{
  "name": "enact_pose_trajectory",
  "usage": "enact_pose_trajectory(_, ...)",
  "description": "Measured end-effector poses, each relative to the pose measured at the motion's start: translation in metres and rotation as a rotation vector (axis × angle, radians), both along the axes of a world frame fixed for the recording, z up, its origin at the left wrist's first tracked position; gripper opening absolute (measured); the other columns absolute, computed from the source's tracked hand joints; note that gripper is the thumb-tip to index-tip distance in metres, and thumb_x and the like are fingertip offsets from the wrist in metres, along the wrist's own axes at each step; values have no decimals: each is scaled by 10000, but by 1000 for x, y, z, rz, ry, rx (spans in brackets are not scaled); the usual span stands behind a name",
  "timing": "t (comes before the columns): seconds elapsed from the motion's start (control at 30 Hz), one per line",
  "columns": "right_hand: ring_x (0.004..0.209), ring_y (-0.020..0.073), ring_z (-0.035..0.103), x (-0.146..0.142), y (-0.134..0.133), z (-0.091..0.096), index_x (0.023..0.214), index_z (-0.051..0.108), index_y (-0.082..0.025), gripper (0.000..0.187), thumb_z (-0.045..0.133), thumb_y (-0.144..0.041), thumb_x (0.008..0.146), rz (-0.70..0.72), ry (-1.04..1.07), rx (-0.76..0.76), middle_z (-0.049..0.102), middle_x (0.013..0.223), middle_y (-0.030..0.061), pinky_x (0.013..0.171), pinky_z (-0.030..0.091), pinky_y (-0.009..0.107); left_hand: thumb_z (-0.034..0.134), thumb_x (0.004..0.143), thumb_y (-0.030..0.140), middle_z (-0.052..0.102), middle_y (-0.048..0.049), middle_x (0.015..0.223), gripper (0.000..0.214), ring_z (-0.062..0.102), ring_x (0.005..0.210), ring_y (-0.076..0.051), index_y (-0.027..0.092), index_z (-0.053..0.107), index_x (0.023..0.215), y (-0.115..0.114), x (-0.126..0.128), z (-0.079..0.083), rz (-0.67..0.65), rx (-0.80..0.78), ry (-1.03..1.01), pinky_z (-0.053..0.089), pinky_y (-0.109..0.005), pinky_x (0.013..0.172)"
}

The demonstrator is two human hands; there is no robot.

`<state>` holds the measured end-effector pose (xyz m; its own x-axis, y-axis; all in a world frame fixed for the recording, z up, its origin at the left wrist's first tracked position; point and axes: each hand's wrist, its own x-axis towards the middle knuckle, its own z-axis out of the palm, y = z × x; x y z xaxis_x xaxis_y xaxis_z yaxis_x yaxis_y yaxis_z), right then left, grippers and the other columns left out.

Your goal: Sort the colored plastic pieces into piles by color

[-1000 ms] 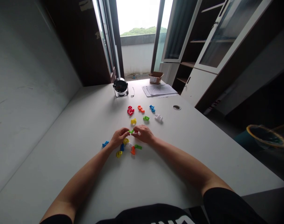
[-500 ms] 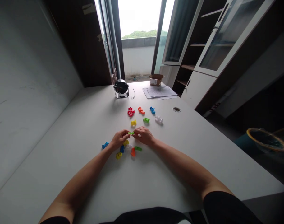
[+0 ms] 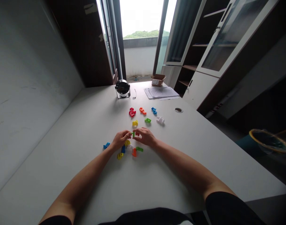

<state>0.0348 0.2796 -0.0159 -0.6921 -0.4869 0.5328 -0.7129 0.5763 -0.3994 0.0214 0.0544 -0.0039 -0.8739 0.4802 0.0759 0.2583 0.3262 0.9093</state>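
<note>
My left hand (image 3: 120,139) and my right hand (image 3: 144,136) meet over the white table (image 3: 86,125), fingers pinched together on a small green plastic piece (image 3: 133,134) held between them. Just below my hands lie several loose pieces: yellow (image 3: 120,155), blue (image 3: 123,149), white, orange (image 3: 134,152) and green (image 3: 139,149). A lone blue piece (image 3: 106,145) lies left of my left hand. Farther out sit red (image 3: 132,112), orange (image 3: 142,110), blue (image 3: 153,110), yellow (image 3: 135,123), green (image 3: 147,120) and white (image 3: 160,120) pieces.
A round black and silver device (image 3: 122,88) stands at the far side of the table, next to a stack of papers (image 3: 160,92) and a small cardboard box (image 3: 158,80). A cable hole (image 3: 178,110) is at the right. Cabinets with glass doors stand to the right.
The green piece between my fingers has turned from lying flat to more upright. My hands have stayed in the same spot.
</note>
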Motion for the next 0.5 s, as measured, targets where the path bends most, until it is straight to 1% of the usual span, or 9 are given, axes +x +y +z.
enact_pose_trajectory(0.13, 725, 134, 642, 0, 0, 0, 1101, 618, -196, 315, 627, -466, 938, -29, -9, 5, 708, 856, 33, 821, 459, 297, 563, 895, 490, 695, -35, 887, 371, 596, 747, -126, 171, 679, 1046, 0, 0, -2, 23, 11, 36, 464, -205, 676)
enact_pose_trajectory(0.27, 725, 141, 630, 1, -1, 2, 1016, 636, -196, 310, 636, -493, 927, -59, -19, 24, 702, 825, 30, 792, 446, 290, 559, 895, 512, 688, -24, 835, 378, 592, 737, -127, 176, 694, 1003, 0, 2, -1, 22, -19, 53, 454, -199, 659)
enact_pose_trajectory(0.33, 737, 142, 634, 2, -1, 3, 1045, 638, -201, 314, 633, -493, 930, -64, -29, 18, 705, 837, 29, 793, 443, 289, 541, 905, 516, 688, -21, 827, 379, 593, 735, -124, 180, 697, 986, 0, 2, 0, 18, -30, 56, 453, -197, 662)
enact_pose_trajectory(0.43, 754, 140, 644, 2, -1, 4, 1151, 615, -205, 347, 638, -472, 930, -43, -29, 2, 712, 875, 32, 821, 444, 294, 516, 919, 510, 692, -24, 827, 381, 596, 735, -123, 178, 696, 979, 0, 1, 1, 20, -34, 57, 457, -196, 675)
enact_pose_trajectory(0.5, 754, 136, 642, 2, -1, 4, 1147, 613, -205, 315, 625, -443, 941, -17, -16, 13, 710, 878, 30, 836, 444, 297, 503, 924, 507, 695, -28, 828, 386, 599, 734, -125, 175, 696, 970, 0, 1, 2, 12, -38, 54, 458, -196, 676)
